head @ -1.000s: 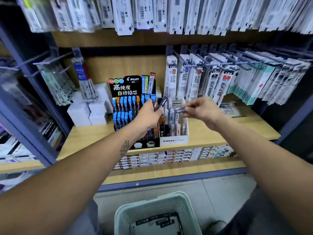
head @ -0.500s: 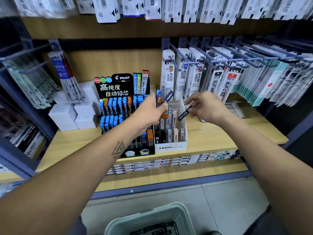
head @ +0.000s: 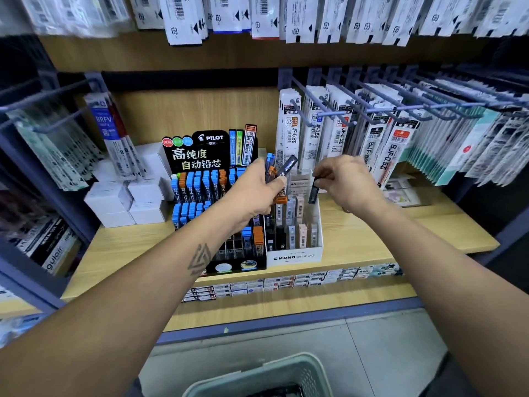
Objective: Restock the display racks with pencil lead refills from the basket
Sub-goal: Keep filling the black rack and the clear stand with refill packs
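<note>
- On the wooden shelf (head: 372,242), the landmark is the white MONO graph MG rack (head: 294,255), standing at mid-shelf with upright lead cases in its slots.
- Touching the MONO rack's left side stands the larger black Pilot rack (head: 197,156), stepped rows of blue- and orange-capped lead refill cases under its printed header card.
- Behind and to the right of the MONO rack, refill packets marked JF-0.5 and BJF-0.5 (head: 317,133) hang in rows from blue hooks.
- Well left of the MONO rack, beyond the Pilot rack, sits a stack of plain white boxes (head: 126,202).
- Well below the MONO rack, at the bottom edge of the view, the rim of a pale green basket (head: 274,368) shows, with dark items inside that cannot be made out.
- Over the MONO rack's back left corner, the left hand (head: 254,187) grips a small bundle of lead refill cases (head: 282,167), dark, blue and orange, their tops fanned upward.
- Over the MONO rack's back right corner, the right hand (head: 346,181) pinches a single dark lead refill case (head: 314,190) by its top, its lower end pointing down at the rear slots.
</note>
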Tool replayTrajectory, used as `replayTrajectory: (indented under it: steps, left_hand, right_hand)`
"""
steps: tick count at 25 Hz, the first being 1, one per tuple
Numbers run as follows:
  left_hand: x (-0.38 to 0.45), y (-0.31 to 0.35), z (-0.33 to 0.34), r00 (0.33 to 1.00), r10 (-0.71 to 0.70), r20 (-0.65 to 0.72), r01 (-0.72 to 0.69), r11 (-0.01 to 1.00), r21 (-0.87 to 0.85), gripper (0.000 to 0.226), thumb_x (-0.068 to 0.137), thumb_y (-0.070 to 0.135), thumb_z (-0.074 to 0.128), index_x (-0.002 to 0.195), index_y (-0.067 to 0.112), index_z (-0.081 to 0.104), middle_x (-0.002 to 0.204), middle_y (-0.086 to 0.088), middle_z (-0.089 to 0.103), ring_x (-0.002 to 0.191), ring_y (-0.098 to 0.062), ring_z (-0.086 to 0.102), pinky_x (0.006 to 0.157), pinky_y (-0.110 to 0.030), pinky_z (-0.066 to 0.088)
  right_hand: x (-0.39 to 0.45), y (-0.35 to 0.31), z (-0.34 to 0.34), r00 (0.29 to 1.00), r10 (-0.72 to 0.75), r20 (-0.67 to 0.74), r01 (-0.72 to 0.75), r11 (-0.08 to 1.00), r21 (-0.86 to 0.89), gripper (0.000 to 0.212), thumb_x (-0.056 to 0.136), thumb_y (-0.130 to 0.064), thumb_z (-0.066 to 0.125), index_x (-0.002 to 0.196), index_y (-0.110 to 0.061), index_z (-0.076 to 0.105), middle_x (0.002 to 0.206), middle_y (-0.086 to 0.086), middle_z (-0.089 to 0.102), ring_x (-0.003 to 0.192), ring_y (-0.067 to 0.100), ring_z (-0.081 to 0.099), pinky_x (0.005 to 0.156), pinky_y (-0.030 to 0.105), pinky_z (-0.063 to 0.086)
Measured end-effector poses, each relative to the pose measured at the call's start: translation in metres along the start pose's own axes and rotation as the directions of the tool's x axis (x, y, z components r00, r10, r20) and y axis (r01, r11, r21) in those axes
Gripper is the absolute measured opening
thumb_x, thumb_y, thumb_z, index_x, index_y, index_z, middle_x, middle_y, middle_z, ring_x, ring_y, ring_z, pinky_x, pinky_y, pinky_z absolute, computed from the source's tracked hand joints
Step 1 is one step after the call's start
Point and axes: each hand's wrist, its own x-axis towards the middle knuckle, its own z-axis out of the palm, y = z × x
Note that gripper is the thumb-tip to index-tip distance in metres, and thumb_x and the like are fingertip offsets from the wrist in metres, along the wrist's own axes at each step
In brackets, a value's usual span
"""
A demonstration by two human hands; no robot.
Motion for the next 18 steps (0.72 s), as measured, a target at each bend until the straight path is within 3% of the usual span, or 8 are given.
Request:
replayTrajectory:
  steps: [2,5,8,11,13,15,17,18]
  left_hand:
    - [0.0,0.001,-0.001,1.0,0.008,0.005,-0.008,1.0,-0.007,0.018,0.102,0.02,0.054,0.115,0.012,0.045,0.078,-0.003,0.045,0.056,-0.012,0.037,0.045,-0.024,0.036]
    - [0.0,0.0,-0.003,1.0,0.001,0.004,-0.002,1.0,0.009,0.04,0.102,0.021,0.055,0.136,0.01,0.038,0.081,0.0,0.048,0.058,-0.012,0.039,0.045,-0.022,0.038]
    - [0.005,-0.004,-0.007,1.0,-0.024,-0.019,0.025,1.0,0.019,0.059,0.101,0.024,0.057,0.15,0.011,0.027,0.112,-0.023,0.06,0.056,-0.011,0.038,0.042,-0.02,0.039]
    - [0.004,-0.005,-0.009,0.999,-0.032,-0.03,0.032,0.999,0.0,0.059,0.102,0.022,0.055,0.151,0.01,0.024,0.086,-0.019,0.052,0.053,-0.012,0.031,0.044,-0.025,0.034]
    - [0.003,-0.005,-0.009,0.999,-0.027,-0.028,0.026,1.0,-0.013,0.059,0.102,0.02,0.055,0.151,0.009,0.023,0.089,-0.025,0.049,0.054,-0.013,0.03,0.047,-0.028,0.031]
    - [0.003,-0.006,-0.008,1.0,-0.024,-0.019,0.024,1.0,-0.001,0.058,0.102,0.02,0.055,0.151,0.013,0.024,0.093,-0.019,0.043,0.057,-0.014,0.031,0.049,-0.028,0.032]
    - [0.005,-0.006,-0.008,1.0,-0.024,-0.016,0.024,0.999,0.032,0.063,0.102,0.022,0.056,0.153,0.014,0.022,0.108,-0.024,0.052,0.057,-0.013,0.035,0.046,-0.023,0.037]
    - [0.005,-0.007,-0.009,1.0,-0.021,-0.014,0.021,0.999,0.041,0.063,0.101,0.023,0.057,0.153,0.01,0.023,0.125,-0.031,0.052,0.056,-0.013,0.036,0.043,-0.021,0.039]
  right_hand:
    - [-0.002,0.0,0.007,0.999,-0.009,0.036,0.011,0.998,-0.058,0.014,0.09,-0.016,0.072,0.104,-0.02,0.074,0.1,0.005,0.072,0.108,0.027,0.06,0.098,0.039,0.051]
    - [-0.004,0.002,0.014,0.998,-0.017,0.053,0.022,0.996,-0.085,0.015,0.09,-0.019,0.072,0.105,-0.021,0.073,0.102,0.007,0.073,0.108,0.028,0.061,0.096,0.04,0.053]
    - [-0.001,0.001,0.015,0.998,-0.004,0.061,0.008,0.998,-0.06,0.014,0.087,-0.019,0.076,0.101,-0.022,0.074,0.099,0.006,0.073,0.102,0.027,0.064,0.092,0.041,0.055]
    - [0.001,0.0,0.014,0.997,0.001,0.071,0.004,0.998,-0.062,0.014,0.085,-0.019,0.078,0.098,-0.022,0.075,0.099,0.003,0.072,0.097,0.024,0.065,0.09,0.037,0.055]
    - [0.0,-0.001,0.016,0.995,-0.022,0.1,0.032,0.994,-0.103,0.012,0.085,-0.019,0.078,0.097,-0.022,0.075,0.1,-0.002,0.064,0.098,0.022,0.061,0.088,0.031,0.05]
    - [-0.003,-0.003,0.022,0.992,-0.042,0.122,0.061,0.985,-0.161,0.011,0.086,-0.02,0.077,0.097,-0.022,0.074,0.102,-0.004,0.052,0.103,0.02,0.056,0.088,0.029,0.043]
    - [-0.005,-0.003,0.024,0.991,-0.047,0.129,0.07,0.982,-0.174,0.011,0.087,-0.019,0.076,0.098,-0.021,0.074,0.104,-0.004,0.046,0.107,0.021,0.055,0.092,0.032,0.044]
    - [-0.006,-0.004,0.024,0.991,-0.047,0.126,0.068,0.982,-0.174,0.011,0.088,-0.019,0.075,0.099,-0.019,0.074,0.104,-0.004,0.044,0.107,0.021,0.055,0.093,0.033,0.044]
